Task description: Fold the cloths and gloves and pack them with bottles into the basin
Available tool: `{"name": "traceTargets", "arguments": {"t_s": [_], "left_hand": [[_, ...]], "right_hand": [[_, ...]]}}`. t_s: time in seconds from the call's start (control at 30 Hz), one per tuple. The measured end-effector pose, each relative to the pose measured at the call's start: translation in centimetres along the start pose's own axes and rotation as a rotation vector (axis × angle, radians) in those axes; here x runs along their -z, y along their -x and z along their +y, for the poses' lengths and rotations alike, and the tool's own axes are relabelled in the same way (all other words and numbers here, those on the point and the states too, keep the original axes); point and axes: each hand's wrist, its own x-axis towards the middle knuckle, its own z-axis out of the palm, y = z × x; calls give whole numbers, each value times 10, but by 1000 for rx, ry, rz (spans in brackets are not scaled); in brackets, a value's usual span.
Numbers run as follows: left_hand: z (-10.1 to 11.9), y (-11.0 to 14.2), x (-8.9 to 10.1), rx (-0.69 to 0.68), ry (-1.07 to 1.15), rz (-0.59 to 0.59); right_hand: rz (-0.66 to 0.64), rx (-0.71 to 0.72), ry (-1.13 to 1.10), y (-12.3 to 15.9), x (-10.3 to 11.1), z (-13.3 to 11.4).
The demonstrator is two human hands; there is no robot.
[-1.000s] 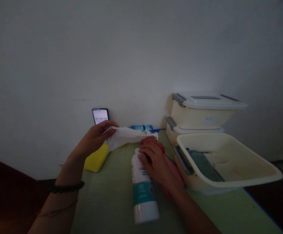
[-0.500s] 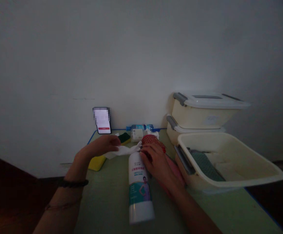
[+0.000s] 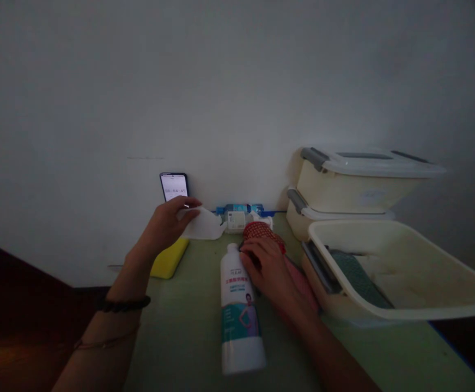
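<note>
My left hand (image 3: 172, 220) pinches a thin white tissue (image 3: 202, 224) between thumb and fingers, held out above the back left of the table. The tissue spreads to the right with its far end twisted. A white bottle (image 3: 241, 305) with a teal label and a picture of a person has its narrow neck toward the wall. My right hand (image 3: 268, 267) has its fingers curled at the right of the bottle's neck and shoulder, against it. The undersides of those fingers are hidden. Behind and under this hand lies a red patterned cloth (image 3: 262, 230).
An open cream bin (image 3: 409, 234) holding a green cloth (image 3: 355, 277) stands at right. Behind it are stacked lidded boxes (image 3: 352, 188). A yellow sponge (image 3: 170, 258), a phone (image 3: 174, 185), a blue-labelled bottle (image 3: 241, 208) and a small clear bottle (image 3: 236, 220) lie around the back.
My left hand has moved up and away with the tissue, which has come off the bottle's top and opened out. My right hand stays by the bottle's neck. The view has shifted slightly.
</note>
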Motion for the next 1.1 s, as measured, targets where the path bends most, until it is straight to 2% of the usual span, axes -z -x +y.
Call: {"name": "traceTargets", "arguments": {"t_s": [0.1,0.2,0.37,0.57,0.8,1.1], "left_hand": [[-1,0,4,44,-11,86],[0,1,9,46,-31,121],[3,1,9,-7,-53,27],[-1,0,4,26,-6,-88],[-5,-1,3,-20,26,-130],[10,1,5,-103,45,-230]], "right_hand": [[-16,-1,3,1,1,0],[-24,-5,12,1,1,-1],[-22,-7,10,2,1,-1],[-41,-2,14,1,1,-2],[-34,-5,18,2,1,-4],[-22,-8,33,1,-2,-2]]}}
